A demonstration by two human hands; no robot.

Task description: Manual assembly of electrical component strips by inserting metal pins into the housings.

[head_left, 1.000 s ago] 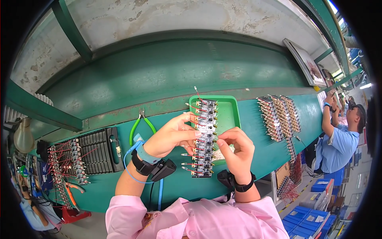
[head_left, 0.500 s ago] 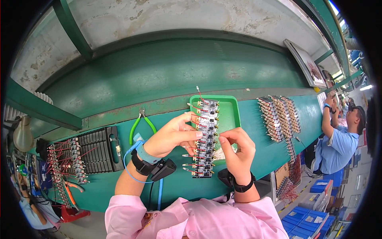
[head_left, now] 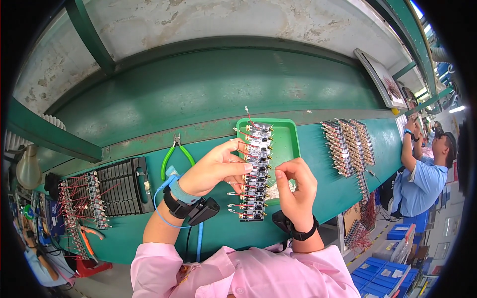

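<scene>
My left hand (head_left: 222,168) grips a long strip of small circuit boards (head_left: 257,186) by its left side, thumb on top. Short red wires with small light tips stick out of the strip's left edge, and black and brass-coloured parts line its right edge. Just right of the strip, my right hand (head_left: 297,188) is closed in a pinch. A thin pale sliver shows at its fingertips, too small to name. Beneath the strip's right side sits a green plastic tray (head_left: 296,141), with small pale bits near its front, partly hidden by my right hand.
Green-handled cutters (head_left: 171,158) lie left of the tray. Further left are a black slotted rack (head_left: 119,188), wired board strips (head_left: 97,198) and orange-handled pliers (head_left: 88,243). Stacked board strips (head_left: 348,149) stand on the right, near a person in blue (head_left: 422,184).
My right hand has drawn slightly away from the strip's right edge, and the thin sliver at its fingertips now shows. My left hand and the strip have hardly moved.
</scene>
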